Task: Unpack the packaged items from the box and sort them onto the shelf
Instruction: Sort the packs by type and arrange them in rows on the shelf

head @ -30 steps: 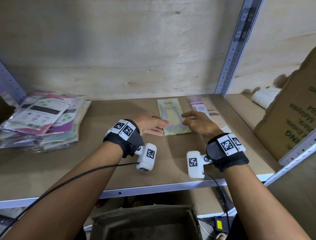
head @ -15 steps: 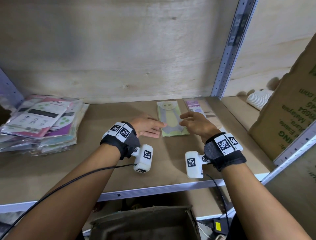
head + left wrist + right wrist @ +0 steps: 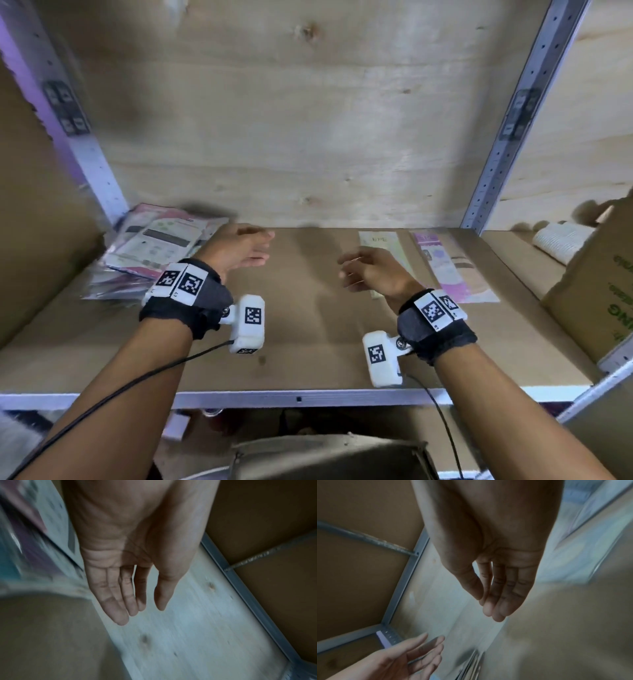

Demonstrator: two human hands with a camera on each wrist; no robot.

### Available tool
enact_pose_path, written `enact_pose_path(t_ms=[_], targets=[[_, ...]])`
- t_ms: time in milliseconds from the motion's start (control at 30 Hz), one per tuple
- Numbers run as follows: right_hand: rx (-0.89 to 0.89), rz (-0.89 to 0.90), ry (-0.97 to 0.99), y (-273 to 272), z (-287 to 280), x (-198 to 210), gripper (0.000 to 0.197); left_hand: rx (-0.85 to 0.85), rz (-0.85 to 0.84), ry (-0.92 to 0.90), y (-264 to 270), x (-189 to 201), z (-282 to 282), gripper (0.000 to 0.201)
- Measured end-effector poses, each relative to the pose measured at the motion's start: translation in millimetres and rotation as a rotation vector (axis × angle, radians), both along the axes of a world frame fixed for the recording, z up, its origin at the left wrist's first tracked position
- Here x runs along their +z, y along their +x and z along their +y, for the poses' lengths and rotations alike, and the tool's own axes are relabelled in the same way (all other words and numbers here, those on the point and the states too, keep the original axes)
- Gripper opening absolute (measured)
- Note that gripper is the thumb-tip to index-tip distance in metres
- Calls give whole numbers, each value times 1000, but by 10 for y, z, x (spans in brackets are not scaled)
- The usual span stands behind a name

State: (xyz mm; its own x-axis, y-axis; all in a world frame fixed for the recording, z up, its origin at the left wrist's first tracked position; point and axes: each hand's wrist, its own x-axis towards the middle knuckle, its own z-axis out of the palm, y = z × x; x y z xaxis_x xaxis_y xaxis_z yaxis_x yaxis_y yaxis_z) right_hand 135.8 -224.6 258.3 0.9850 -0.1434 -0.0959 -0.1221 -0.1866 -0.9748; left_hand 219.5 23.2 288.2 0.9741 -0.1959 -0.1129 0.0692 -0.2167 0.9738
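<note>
A pale green packet (image 3: 383, 245) and a pink and purple packet (image 3: 452, 270) lie flat side by side on the brown shelf board (image 3: 308, 308) at the right. My right hand (image 3: 363, 270) hovers just left of the green packet, fingers relaxed, holding nothing. My left hand (image 3: 250, 250) is out over the board's middle-left, open and empty, beside a stack of packets (image 3: 154, 250). In the wrist views the left hand (image 3: 135, 601) and the right hand (image 3: 493, 601) both show straight fingers with nothing in them.
A large cardboard box (image 3: 599, 284) stands on the shelf at the right with a white ribbed item (image 3: 561, 240) behind it. Grey metal uprights (image 3: 507, 120) frame the bay. An open brown box (image 3: 329, 459) sits below the shelf's front rail (image 3: 298, 397).
Both hands have let go of the green packet and drawn apart and back; the left hand swung left toward the stack. The head view shifted left and up.
</note>
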Motion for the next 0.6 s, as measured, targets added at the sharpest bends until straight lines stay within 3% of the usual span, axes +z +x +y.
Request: enact_pose_path(t_ms=[133,333,500,600], targets=[[158,76,12,391,739,0,20,171,-35,-48,56,75,629,7],[234,161,-32,949,1680,-132,5,348,-65,-71,58,6,1358,5],[190,122,-219,1261,2203,-204,35,391,-51,-12,29,-17,1687,7],[175,131,-267,1354,2268,-277,40,395,-42,12,7,-27,1721,8]])
